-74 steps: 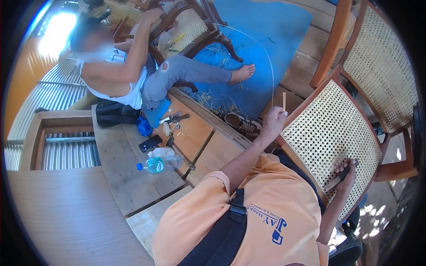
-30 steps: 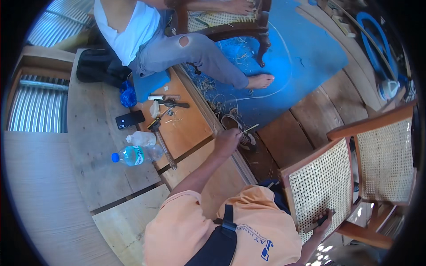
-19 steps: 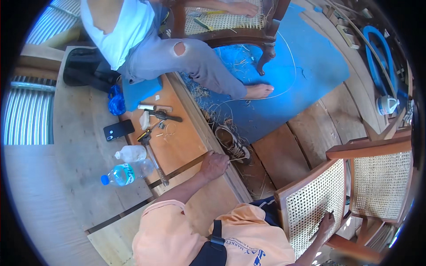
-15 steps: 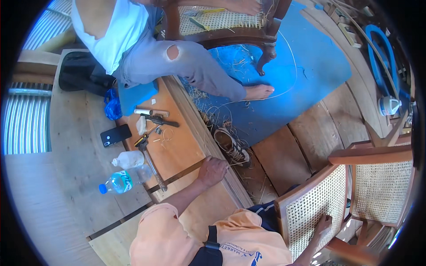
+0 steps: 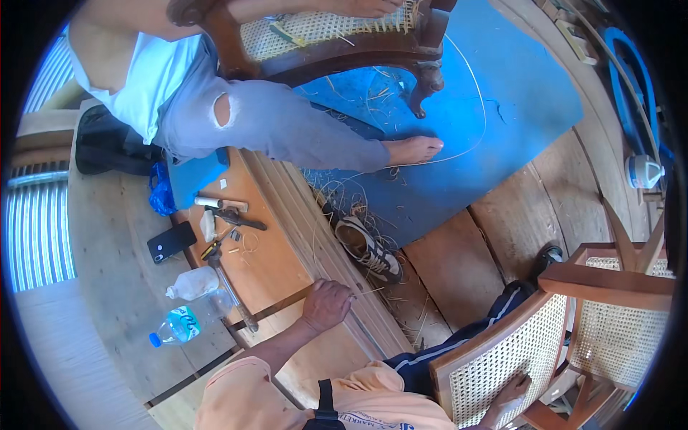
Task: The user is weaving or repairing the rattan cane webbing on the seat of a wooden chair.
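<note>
My left hand point(image 5: 326, 304) rests knuckles-up on the edge of a low wooden bench point(image 5: 287, 265). Its fingers are curled, and a thin pale cane stick point(image 5: 367, 291) pokes out beside them. My right hand point(image 5: 513, 390) lies with fingers spread on the woven cane back of a wooden chair point(image 5: 494, 365) at the lower right; it grips nothing. My orange shirt and dark striped trousers fill the bottom edge.
Another person in a white top and torn grey jeans sits at the top, a bare foot point(image 5: 412, 150) on a blue mat point(image 5: 502, 122), by a cane-seat chair point(image 5: 322, 29). On the bench lie a hammer point(image 5: 231, 288), pliers, a phone point(image 5: 170, 241) and two bottles point(image 5: 175, 326). A shoe point(image 5: 369, 251) lies among cane scraps.
My view has swung down and left. My left hand has come down from in front of the chair to the bench edge. My right hand has stayed on the chair back.
</note>
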### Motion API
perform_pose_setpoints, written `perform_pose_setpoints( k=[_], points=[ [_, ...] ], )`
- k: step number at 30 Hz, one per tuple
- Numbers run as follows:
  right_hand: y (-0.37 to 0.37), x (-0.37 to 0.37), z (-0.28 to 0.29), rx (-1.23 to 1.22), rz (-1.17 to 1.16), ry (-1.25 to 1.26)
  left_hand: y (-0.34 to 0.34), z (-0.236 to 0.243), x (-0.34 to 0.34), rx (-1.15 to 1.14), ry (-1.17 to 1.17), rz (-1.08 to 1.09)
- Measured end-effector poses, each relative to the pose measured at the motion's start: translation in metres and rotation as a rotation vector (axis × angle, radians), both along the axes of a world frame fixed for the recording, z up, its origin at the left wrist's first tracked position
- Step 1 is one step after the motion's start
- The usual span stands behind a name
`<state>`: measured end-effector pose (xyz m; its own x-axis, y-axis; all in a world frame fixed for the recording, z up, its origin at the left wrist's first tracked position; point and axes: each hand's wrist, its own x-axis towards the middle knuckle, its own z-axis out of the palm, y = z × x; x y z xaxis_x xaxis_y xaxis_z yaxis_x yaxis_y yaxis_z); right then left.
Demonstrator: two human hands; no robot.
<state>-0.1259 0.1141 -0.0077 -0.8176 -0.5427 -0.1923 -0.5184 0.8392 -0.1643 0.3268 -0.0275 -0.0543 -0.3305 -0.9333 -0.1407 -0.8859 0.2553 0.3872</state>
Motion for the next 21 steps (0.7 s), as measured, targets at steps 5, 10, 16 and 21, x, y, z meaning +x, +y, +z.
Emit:
perform_pose_setpoints(
  k=[5, 10, 16, 21],
  points=[
    [0.001, 0.006, -0.002, -0.107, 0.056, 0.094, 0.000, 0.000, 0.000, 0.016, -0.014, 0.005],
    [0.000, 0.006, -0.003, -0.103, 0.003, 0.024, 0.000, 0.001, 0.001, 0.023, -0.013, -0.005],
    [-0.001, 0.008, -0.002, -0.137, -0.052, -0.032, 0.000, 0.003, -0.001, 0.008, -0.004, 0.003],
    [-0.005, 0.010, -0.001, -0.091, -0.040, 0.006, 0.002, -0.001, 0.001, -0.017, -0.006, 0.001]
  ],
)
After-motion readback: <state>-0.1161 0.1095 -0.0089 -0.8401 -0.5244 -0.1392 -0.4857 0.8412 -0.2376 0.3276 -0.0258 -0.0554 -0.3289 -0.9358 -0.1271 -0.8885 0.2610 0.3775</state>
